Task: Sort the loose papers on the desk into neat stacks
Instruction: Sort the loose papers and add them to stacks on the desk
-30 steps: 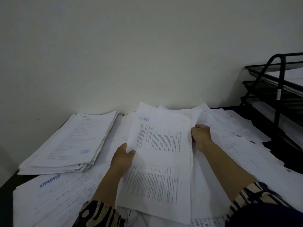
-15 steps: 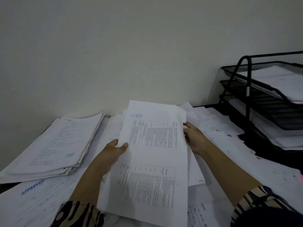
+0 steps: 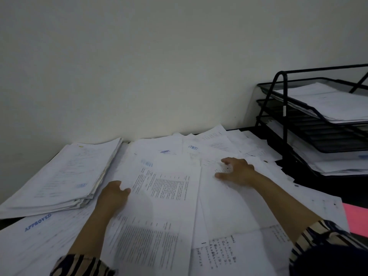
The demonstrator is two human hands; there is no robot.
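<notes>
Desk point(image 3: 328, 188): dark top, mostly covered by loose papers point(image 3: 247, 148) spread from centre to right edge.
Neat stack point(image 3: 59, 176): thick, at far left corner against wall.
Letter tray point(image 3: 286, 108): black wire, tiered, far right corner, sheets on tiers.
Printed sheet point(image 3: 159, 200): long, desk centre, gripped at left edge by left hand point(image 3: 112, 198), thumb on top.
"APPROVED" sheet point(image 3: 37, 222): near left edge.
Pink sheet point(image 3: 356, 218): right edge.
Right hand point(image 3: 238, 172): fingers spread flat on loose papers.
</notes>
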